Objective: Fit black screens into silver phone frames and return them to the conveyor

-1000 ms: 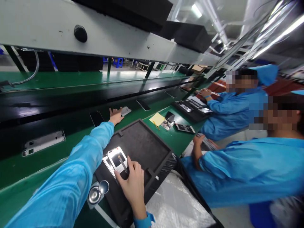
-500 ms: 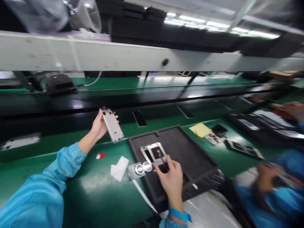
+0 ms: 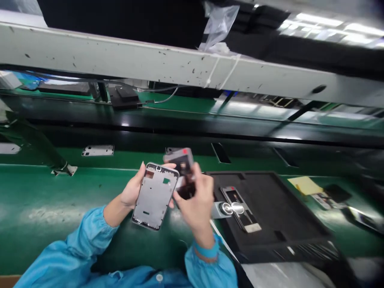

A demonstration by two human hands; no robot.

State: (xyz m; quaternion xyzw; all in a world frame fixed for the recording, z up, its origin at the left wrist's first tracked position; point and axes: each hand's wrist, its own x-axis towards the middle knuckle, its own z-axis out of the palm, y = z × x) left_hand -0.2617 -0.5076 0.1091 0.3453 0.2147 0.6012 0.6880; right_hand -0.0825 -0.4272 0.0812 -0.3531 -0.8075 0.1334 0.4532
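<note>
Left of a black rectangular foam tray point(image 3: 270, 200), a worker's left hand point(image 3: 130, 195) grips one grey metal phone frame point(image 3: 154, 200), thumb along one edge, fingers wrapped behind. The right hand point(image 3: 198, 208), between frame and tray, pinches one dark, red-tabbed phone panel point(image 3: 183, 168) by its edges, blurred; whether panel and frame touch cannot be told. One similar silver-edged panel point(image 3: 249, 220) lies in the tray. Two dark flat slabs point(image 3: 221, 153) lie beyond the tray, one yellow paper sheet point(image 3: 305, 185) to its right.
</note>
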